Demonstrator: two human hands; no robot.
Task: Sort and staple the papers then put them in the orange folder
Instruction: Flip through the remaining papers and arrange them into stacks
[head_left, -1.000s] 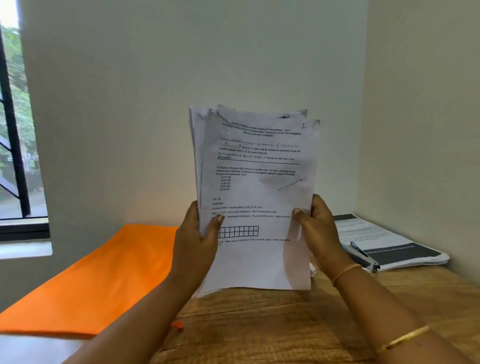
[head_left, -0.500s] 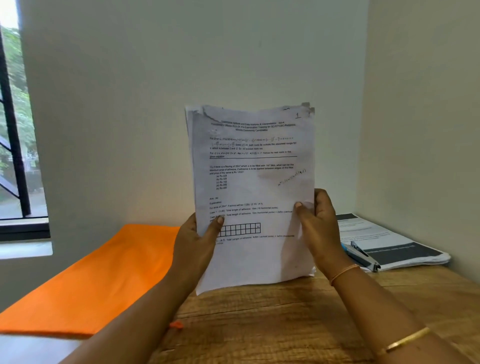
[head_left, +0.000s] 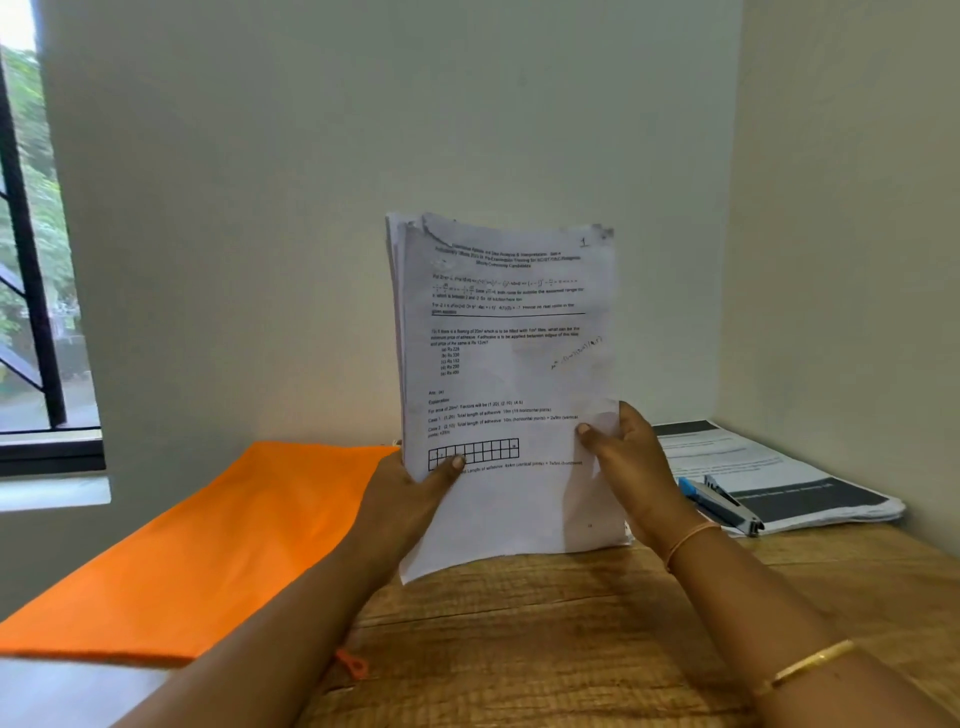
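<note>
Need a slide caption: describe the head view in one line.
Left hand and right hand hold printed papers upright at the wooden table, orange folder left, stapler right.

**Orange, white and wood grain**

The papers (head_left: 509, 364) are white with black print, a black ruled line and a small black grid of squares low on the front sheet. On the left, the orange folder (head_left: 208, 545) is plain bright orange, and its pull tab (head_left: 354, 665) is the same orange. The worktop (head_left: 545, 639) is brown with streaked wood grain. Far right, the stapler (head_left: 722, 504) is blue and silver-grey. The printed stack (head_left: 737, 457) there is white with black bands. The bangle (head_left: 810, 665) is gold.
</note>
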